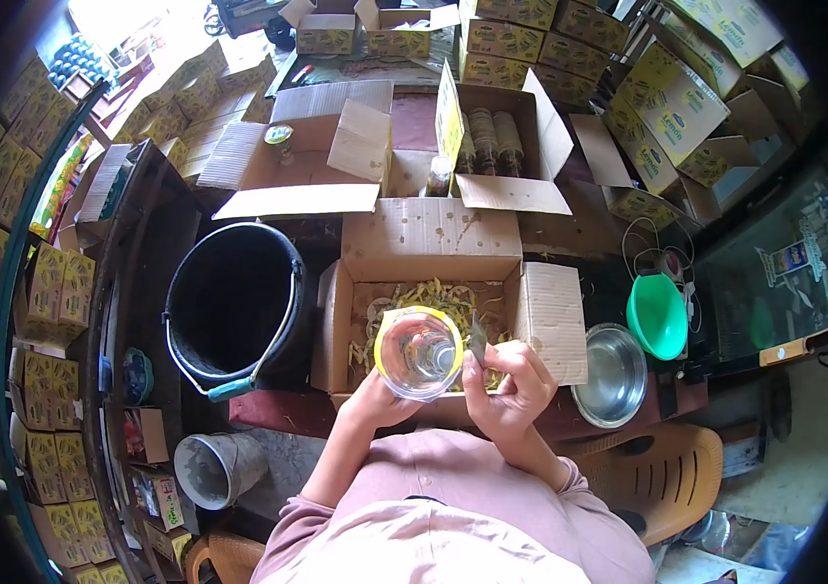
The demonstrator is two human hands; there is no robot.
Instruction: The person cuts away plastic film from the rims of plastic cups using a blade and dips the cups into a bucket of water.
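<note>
My left hand (pixel 375 401) is wrapped round a clear plastic jar (pixel 420 360) with a yellow band at its rim, tilted so that its round opening faces me. Close to the jar's right side, my right hand (pixel 513 389) pinches a small, flat, dark grey blade (pixel 477 341) that points upward. Both hands are over the near edge of an open cardboard box (pixel 433 232). Inside the box lie many thin yellow-green strips (pixel 433 292). What the jar holds, if anything, I cannot make out.
A black bucket (pixel 234 302) stands left of the box. A steel bowl (pixel 611 375) and a green bowl (pixel 657 316) are on the right. Behind, open cartons (pixel 312 161) hold jars and bottles (pixel 506 141). A grey bucket (pixel 219 470) sits lower left.
</note>
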